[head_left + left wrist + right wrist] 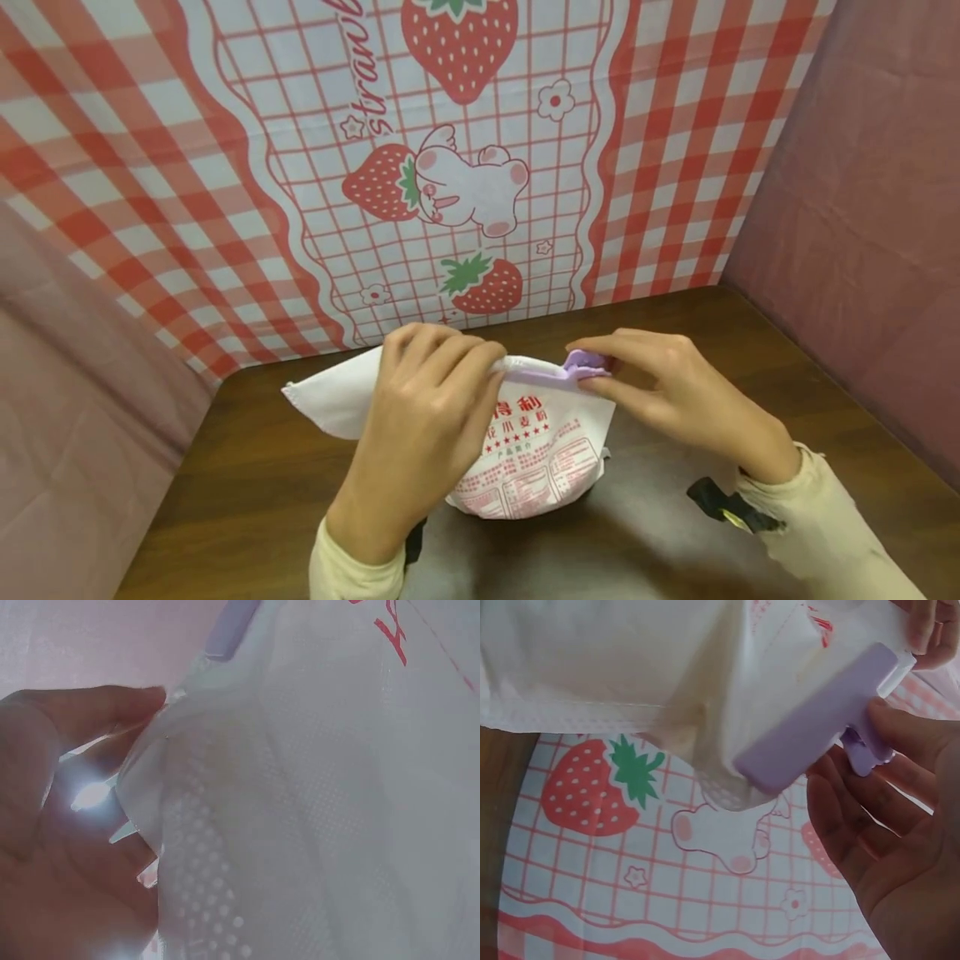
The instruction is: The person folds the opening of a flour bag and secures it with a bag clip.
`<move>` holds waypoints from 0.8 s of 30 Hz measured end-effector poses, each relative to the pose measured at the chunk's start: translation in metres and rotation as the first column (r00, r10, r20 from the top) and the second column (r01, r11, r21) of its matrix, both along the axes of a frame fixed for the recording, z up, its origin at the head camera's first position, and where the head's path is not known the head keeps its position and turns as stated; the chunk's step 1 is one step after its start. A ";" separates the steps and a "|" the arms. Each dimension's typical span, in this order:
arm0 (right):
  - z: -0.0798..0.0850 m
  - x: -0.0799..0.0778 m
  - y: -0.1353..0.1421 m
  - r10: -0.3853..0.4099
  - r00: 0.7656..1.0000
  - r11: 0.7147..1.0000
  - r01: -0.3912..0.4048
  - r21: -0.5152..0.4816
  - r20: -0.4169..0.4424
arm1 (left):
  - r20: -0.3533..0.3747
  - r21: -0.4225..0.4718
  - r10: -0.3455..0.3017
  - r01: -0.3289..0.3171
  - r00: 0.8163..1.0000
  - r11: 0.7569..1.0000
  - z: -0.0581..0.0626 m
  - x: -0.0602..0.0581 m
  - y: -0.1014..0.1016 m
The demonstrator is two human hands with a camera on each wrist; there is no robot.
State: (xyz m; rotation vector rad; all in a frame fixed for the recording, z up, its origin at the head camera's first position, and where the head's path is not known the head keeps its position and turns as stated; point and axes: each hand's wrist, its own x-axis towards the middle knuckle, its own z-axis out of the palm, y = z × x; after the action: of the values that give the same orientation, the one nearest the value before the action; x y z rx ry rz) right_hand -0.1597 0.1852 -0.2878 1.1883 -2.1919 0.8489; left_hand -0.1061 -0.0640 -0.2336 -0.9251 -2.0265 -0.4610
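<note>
A white flour bag (536, 462) with red print stands on the table, its top edge gathered. Along that edge lies a purple bag clip (585, 364), its long bar across the white material in the right wrist view. My right hand (667, 392) pinches the clip's handle between thumb and fingers. At the other end of the clip, my left hand (427, 408) grips the bag's top. In the left wrist view, thumb and finger (127, 705) pinch the bag's edge just beyond the clip's end. A loose white corner (337, 396) of the bag sticks out left of this hand.
The brown wooden table (247, 475) has a greyish sheen near its front. Behind it hangs a red-and-white checked cloth (675, 150) with strawberries. Pink cloth walls (847, 225) flank both sides. Black straps (731, 504) show at the sleeves.
</note>
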 end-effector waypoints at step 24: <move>-0.021 -0.025 0.008 -0.079 0.994 0.997 0.080 -0.011 0.074 | -0.096 0.108 -0.051 0.061 0.994 0.992 0.009 0.005 0.004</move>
State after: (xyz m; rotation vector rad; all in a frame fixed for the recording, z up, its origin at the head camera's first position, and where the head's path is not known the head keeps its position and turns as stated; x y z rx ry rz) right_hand -0.1850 0.1928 -0.3085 1.0708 -2.2728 0.8859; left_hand -0.1011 -0.0600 -0.2242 -0.9204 -1.8752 -0.5455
